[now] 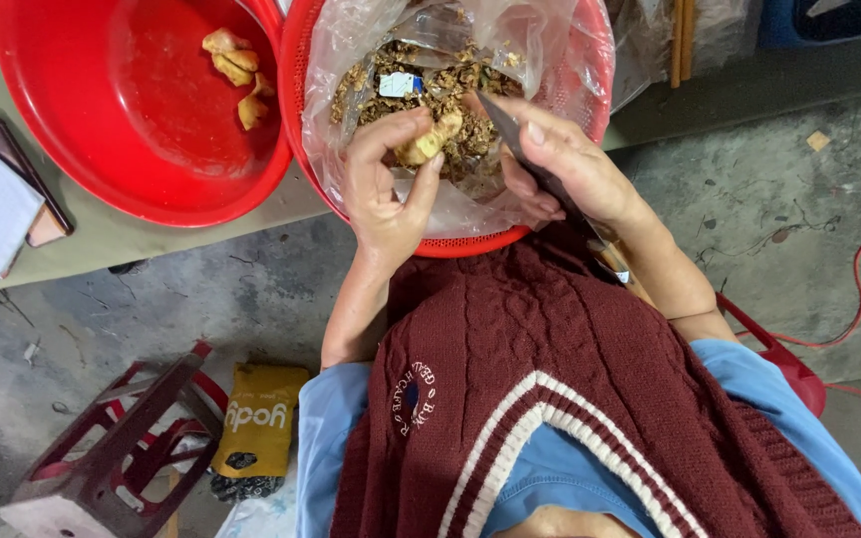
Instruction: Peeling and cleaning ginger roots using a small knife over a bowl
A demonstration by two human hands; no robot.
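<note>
Ginger piece [429,142]: a pale, knobbly root held over the lined basket at about 12 o'clock from the person's chest, so that whatever comes off it drops into the heap below.
Left hand [383,189]: closed around the ginger piece, thumb and fingers pinching it from 7 o'clock and turning its bare side toward the blade.
Right hand [560,164]: closed on a knife [515,139], thumb laid along the blade, apparently to steady short strokes; the dark blade points to 10 o'clock, its tip just beside the root.
Peelings [450,95]: brown scraps piled inside a clear plastic bag [540,50], which seems there to catch the waste.
Basket [470,242]: red and perforated, resting on the table edge [151,239] close to the body.
Red bowl [82,149]: at 10 o'clock, touching the basket; a few pale ginger pieces [236,70] lie apart from the scraps.
Stool [112,448]: dark red, on the concrete floor [769,219] at 8 o'clock, beside a yellow packet [256,418].
</note>
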